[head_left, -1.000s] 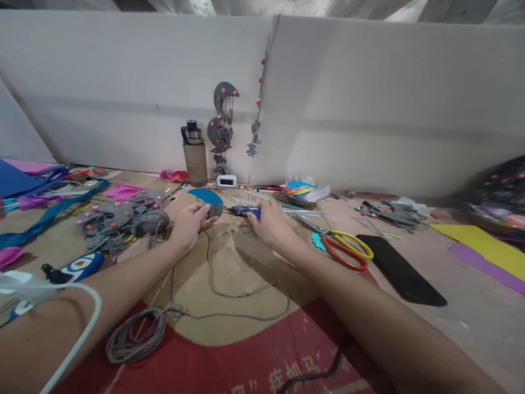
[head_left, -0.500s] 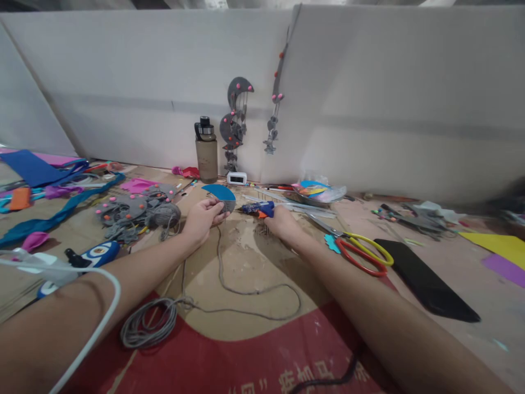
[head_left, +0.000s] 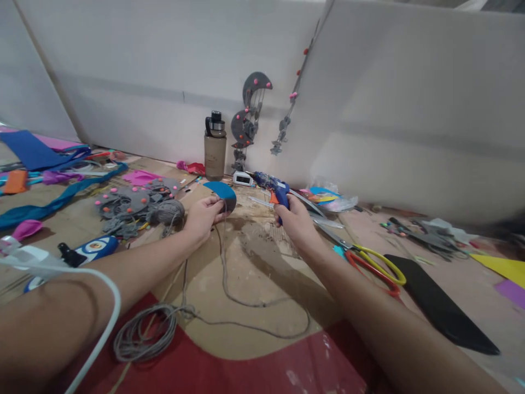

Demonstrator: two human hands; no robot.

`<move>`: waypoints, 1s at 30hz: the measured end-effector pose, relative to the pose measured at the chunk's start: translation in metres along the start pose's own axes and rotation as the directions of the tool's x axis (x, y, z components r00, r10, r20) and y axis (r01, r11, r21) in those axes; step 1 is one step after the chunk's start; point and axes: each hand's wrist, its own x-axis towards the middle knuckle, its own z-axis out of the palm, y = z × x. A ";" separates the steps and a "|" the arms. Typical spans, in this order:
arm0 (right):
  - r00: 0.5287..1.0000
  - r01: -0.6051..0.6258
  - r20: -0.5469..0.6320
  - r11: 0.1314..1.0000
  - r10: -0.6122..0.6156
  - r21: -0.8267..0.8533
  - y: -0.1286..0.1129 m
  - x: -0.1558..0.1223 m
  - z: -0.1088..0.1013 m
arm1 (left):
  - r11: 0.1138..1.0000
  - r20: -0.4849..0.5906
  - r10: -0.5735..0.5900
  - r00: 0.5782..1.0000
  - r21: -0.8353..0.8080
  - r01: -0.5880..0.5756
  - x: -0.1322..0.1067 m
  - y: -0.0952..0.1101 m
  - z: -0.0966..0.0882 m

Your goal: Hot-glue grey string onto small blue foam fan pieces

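My left hand [head_left: 206,216] pinches a small rounded piece, part blue and part grey [head_left: 223,191], at its lower left edge. Grey yarn [head_left: 225,268] trails down from that piece across the cardboard and links to a loose coil [head_left: 145,332] near the front. In my right hand [head_left: 298,220] is a blue hot glue gun [head_left: 274,187], gripped by its handle. Its nozzle points up and to the left, above the table and apart from the piece. My fingers hide part of the handle and part of the piece.
Scissors [head_left: 379,265] and a black phone [head_left: 441,301] lie right of my right forearm. Grey felt shapes with pink dots [head_left: 131,202] and a yarn ball [head_left: 169,212] lie left. A bottle [head_left: 215,150] stands by the wall. A white cable [head_left: 112,306] crosses my left forearm.
My right hand has raised the glue gun, and its nozzle now tilts upward, farther from the piece. My left hand keeps hold of the piece. The whole view has tilted slightly.
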 end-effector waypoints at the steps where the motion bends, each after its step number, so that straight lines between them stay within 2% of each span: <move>1: 0.999 0.029 -0.018 0.999 -0.030 -0.045 -0.001 -0.002 0.001 | 1.000 0.005 0.005 1.000 -0.007 -0.005 0.001 -0.001 -0.001; 4: 0.986 0.131 -0.080 0.977 -0.146 -0.166 -0.007 -0.008 0.003 | 1.000 0.022 0.007 1.000 -0.015 -0.006 0.003 -0.003 -0.003; 9: 0.959 0.264 -0.067 0.953 -0.276 -0.148 -0.018 -0.018 0.004 | 1.000 0.032 0.017 0.999 -0.022 -0.017 0.003 -0.004 -0.004; 13: 0.971 0.224 -0.079 0.974 -0.225 -0.025 -0.022 -0.023 0.008 | 1.000 0.046 0.009 0.999 -0.030 -0.007 0.000 -0.002 -0.003; 17: 0.982 0.170 0.060 0.976 -0.179 0.136 -0.020 -0.028 0.018 | 0.999 0.021 0.018 1.000 -0.026 -0.017 -0.003 0.000 -0.001; 19: 0.976 0.172 0.112 0.974 -0.189 0.151 -0.015 -0.030 0.022 | 1.000 0.022 0.023 0.999 -0.020 -0.023 -0.004 0.001 0.000; 24: 0.964 0.229 0.146 0.973 -0.222 -0.034 -0.002 -0.030 0.024 | 1.000 -0.026 -0.013 1.000 -0.004 0.013 -0.003 0.000 0.002; 27: 0.951 0.303 0.124 0.930 -0.282 -0.208 -0.001 -0.032 0.022 | 1.000 -0.033 -0.015 0.999 -0.015 0.015 -0.001 -0.001 0.002; 30: 0.941 0.338 0.137 0.891 -0.310 -0.305 -0.003 -0.034 0.021 | 1.000 -0.025 -0.012 1.000 -0.016 0.012 0.000 -0.002 0.002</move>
